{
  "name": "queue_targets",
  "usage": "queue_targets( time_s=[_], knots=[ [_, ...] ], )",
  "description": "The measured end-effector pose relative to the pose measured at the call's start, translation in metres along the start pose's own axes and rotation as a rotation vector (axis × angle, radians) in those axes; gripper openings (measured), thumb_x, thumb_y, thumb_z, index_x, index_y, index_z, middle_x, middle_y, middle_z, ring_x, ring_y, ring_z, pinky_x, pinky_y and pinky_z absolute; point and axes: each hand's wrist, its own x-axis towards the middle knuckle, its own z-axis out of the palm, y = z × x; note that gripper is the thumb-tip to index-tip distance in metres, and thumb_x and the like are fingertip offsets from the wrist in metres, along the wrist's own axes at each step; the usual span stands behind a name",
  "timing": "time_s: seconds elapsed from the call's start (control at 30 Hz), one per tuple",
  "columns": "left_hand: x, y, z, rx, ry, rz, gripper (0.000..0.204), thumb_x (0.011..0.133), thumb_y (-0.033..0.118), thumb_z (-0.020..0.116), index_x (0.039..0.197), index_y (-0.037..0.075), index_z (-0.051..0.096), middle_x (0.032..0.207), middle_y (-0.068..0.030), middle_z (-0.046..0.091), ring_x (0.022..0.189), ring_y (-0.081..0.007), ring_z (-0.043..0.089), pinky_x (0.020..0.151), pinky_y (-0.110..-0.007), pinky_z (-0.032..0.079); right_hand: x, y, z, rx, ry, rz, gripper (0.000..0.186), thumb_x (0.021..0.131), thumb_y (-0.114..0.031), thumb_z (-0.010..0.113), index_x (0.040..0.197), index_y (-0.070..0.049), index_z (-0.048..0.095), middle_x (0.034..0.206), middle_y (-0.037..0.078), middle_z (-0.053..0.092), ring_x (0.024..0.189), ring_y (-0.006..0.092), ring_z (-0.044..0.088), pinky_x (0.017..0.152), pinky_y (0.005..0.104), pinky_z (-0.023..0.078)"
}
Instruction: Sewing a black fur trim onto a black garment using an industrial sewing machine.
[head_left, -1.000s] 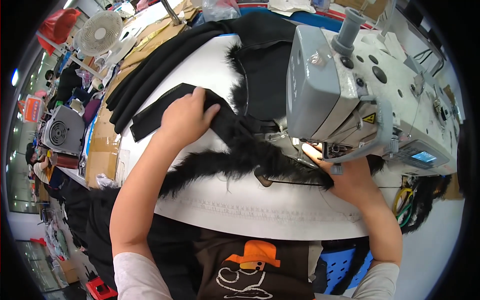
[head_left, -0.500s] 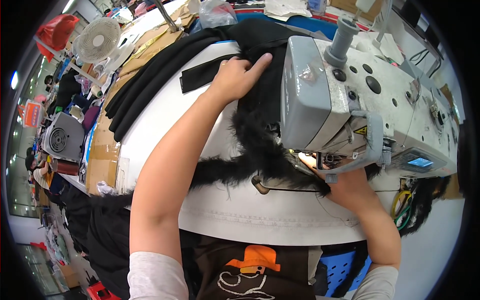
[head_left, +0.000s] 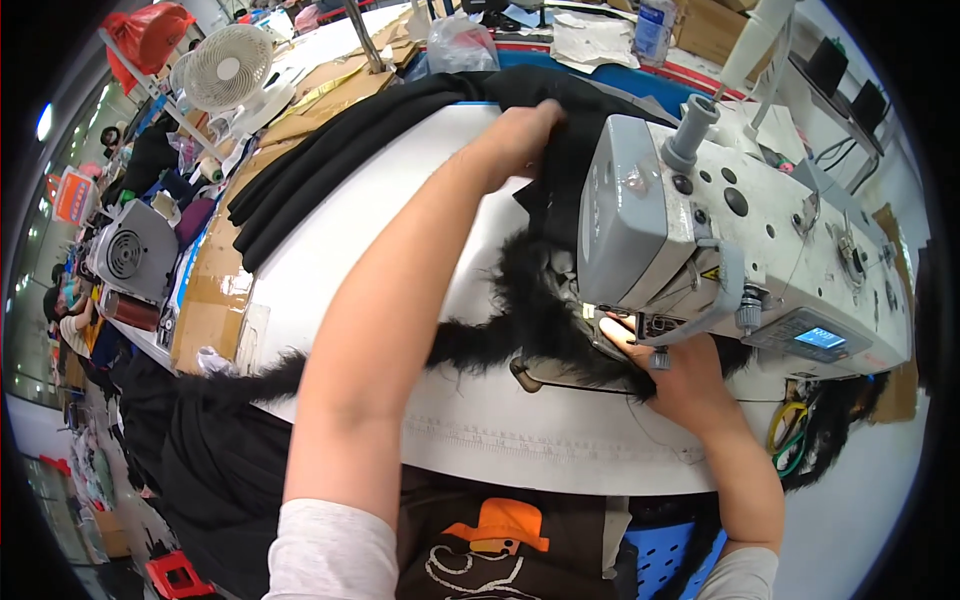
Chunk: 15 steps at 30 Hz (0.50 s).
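My left hand [head_left: 515,145] is closed on black fabric [head_left: 565,165] left of the sewing machine's head, slightly blurred, its fingertips partly hidden. At the needle area my right hand [head_left: 692,385] grips black fur trim [head_left: 545,320], one finger stretched toward the presser foot. Parts of the machine cover its other fingers. The sewing machine [head_left: 640,215] is white and grey, with a lit strip near the needle. From the needle area the trim runs left across the white table [head_left: 480,385] and beneath my left forearm.
Folded black cloth [head_left: 340,150] curves over the table's far left side. Green-and-yellow-handled scissors [head_left: 790,440] lie at the right edge. A white fan [head_left: 228,68] stands far left by cardboard [head_left: 215,310]. Black cloth [head_left: 210,460] hangs at lower left; a blue perforated crate [head_left: 665,555] sits below the table.
My left hand has moved away and to the right, turning from thumb-out to closed. The flat black strip beneath it no longer lies on the white table. My right hand stays at the needle.
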Motion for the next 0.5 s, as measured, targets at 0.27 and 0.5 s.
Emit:
queue_targets(
  time_s=[0.27, 0.5],
  knots=[
    [-0.054, 0.058, -0.058, 1.567, -0.083, 0.211, 0.044, 0.104, 0.031, 0.049, 0.105, -0.006, 0.072, 0.101, -0.0287, 0.073, 0.09, -0.0409, 0.072, 0.085, -0.045, 0.058, 0.003, 0.004, 0.0, 0.007, 0.017, -0.037, 0.025, 0.055, -0.008, 0.077, 0.08, -0.004, 0.074, 0.091, 0.008, 0.065, 0.09, 0.0308, 0.065, 0.076, 0.0429, 0.051],
    [-0.074, 0.088, -0.077, 0.912, 0.166, 0.35, 0.028, 0.103, 0.018, 0.055, 0.109, -0.007, 0.065, 0.089, -0.0151, 0.071, 0.075, -0.0209, 0.073, 0.068, -0.037, 0.061, 0.002, 0.004, 0.009, -0.048, 0.082, -0.092, 0.02, 0.053, -0.008, 0.076, 0.073, -0.004, 0.072, 0.094, 0.01, 0.065, 0.097, 0.0326, 0.063, 0.079, 0.044, 0.05]
  ],
)
